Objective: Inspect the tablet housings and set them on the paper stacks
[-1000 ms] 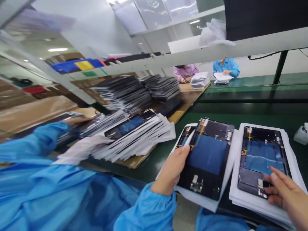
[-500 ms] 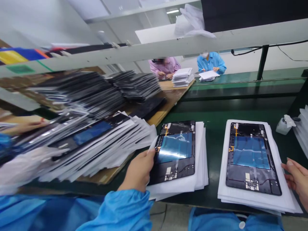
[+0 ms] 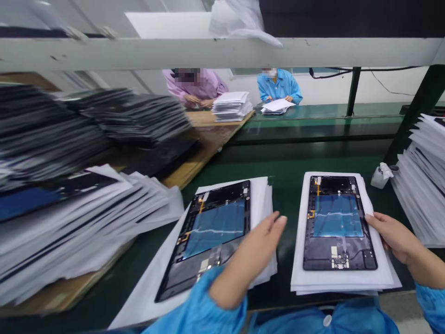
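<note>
Your left hand (image 3: 255, 246) lies over the right edge of the left stack of white foam sheets (image 3: 259, 195), fingers straight and close together, gripping nothing; the fingertips reach past that stack's edge toward the gap of green belt (image 3: 285, 181). On top of that stack rests a black, open-backed tablet frame with a blue film panel (image 3: 212, 227), lying at a slant, its lower right corner hidden under your blue sleeve (image 3: 201, 311).

Your right hand (image 3: 392, 234) sits at the right edge of the second stack of white foam sheets (image 3: 344, 280), fingers loosely curled, the forefinger tip touching the edge of the second black tablet frame with a blue film panel (image 3: 339, 222). Whether it grips the sheets cannot be told.

To your left, a fanned heap of sheets and dark frames (image 3: 79, 218) lies on a brown board. To your right stands another tall pile of white sheets (image 3: 422, 181), with a small white bottle (image 3: 380, 175) beside it. Two seated people (image 3: 278, 86) work at the far end.
</note>
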`<state>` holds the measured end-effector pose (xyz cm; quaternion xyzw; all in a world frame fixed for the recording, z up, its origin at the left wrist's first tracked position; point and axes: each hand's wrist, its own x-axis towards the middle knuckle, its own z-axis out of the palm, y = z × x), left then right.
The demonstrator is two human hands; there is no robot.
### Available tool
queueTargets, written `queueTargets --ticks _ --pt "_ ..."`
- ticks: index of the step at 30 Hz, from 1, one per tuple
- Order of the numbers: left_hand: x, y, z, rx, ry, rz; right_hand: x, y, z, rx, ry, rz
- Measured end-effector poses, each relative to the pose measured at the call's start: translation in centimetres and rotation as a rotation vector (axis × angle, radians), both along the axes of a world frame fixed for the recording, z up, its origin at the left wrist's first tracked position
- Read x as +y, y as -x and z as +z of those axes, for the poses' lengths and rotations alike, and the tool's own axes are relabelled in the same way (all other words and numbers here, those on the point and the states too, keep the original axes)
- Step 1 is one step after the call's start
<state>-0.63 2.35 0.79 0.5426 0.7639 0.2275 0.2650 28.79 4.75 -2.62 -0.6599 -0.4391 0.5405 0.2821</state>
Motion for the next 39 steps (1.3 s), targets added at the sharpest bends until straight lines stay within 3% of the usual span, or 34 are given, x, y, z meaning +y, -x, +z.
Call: queueTargets --ticks 2,4,12,18,25,29,35,37,39 --pt "0.5 -2.9 -1.0 -0.160 0.065 -0.142 0.5 0.0 -0.1 -0.061 -0.030 0.046" --pt "0.8 -4.8 -1.7 -0.191 0.107 -0.217 0.6 0.2 0.1 -0.163 -0.089 0.057" --pt "-0.1 -6.1 -1.7 0.072 0.086 -0.110 -0.8 2.0 1.3 -0.462 -0.229 0.056" --pt "-1.3 -6.8 -1.1 0.239 -0.104 -0.140 -2.6 2.4 1.8 -0.432 -0.248 -0.055" --pt "-1.7 -6.5 -1.9 0.356 -0.301 -0.129 -3.6 2.6 1.0 -0.270 -0.320 -0.221" --pt "-1.9 -6.7 -1.4 0.153 -0.314 -0.100 -3.7 2.6 1.0 -0.283 -0.374 -0.298" --pt "-1.4 -7.0 0.0 -0.598 -0.236 0.173 -6.3 4.3 2.0 -0.236 -0.535 -0.335" --pt "-1.0 -6.7 0.3 -0.676 -0.295 0.230 -7.0 5.1 2.7 -0.146 -0.561 -0.281" --pt "-0.7 -6.0 0.4 -0.649 -0.307 0.225 -7.0 5.6 3.6 -0.058 -0.465 -0.263"
